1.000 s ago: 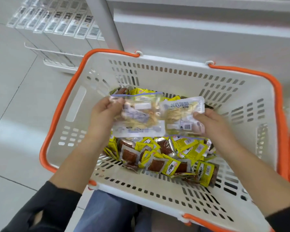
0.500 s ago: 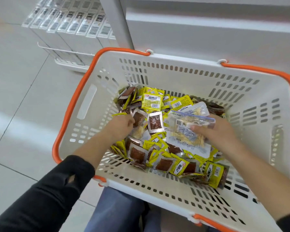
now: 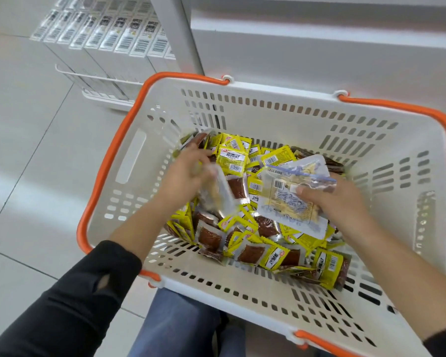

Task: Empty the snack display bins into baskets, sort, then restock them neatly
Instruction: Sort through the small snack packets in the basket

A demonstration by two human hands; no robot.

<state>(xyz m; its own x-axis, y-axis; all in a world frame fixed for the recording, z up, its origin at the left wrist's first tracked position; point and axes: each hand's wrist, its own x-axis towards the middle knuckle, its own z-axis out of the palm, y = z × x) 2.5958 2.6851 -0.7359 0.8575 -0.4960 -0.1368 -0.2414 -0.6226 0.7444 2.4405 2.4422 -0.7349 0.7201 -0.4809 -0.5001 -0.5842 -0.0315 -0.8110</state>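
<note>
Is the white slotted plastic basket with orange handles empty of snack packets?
No: the white slotted plastic basket holds a pile of yellow snack packets under both hands.

Bright, even white light fills the scene, with soft shadows. The left hand smears with motion blur. Pale glare streaks the floor; straight lines bow near the edges.
</note>
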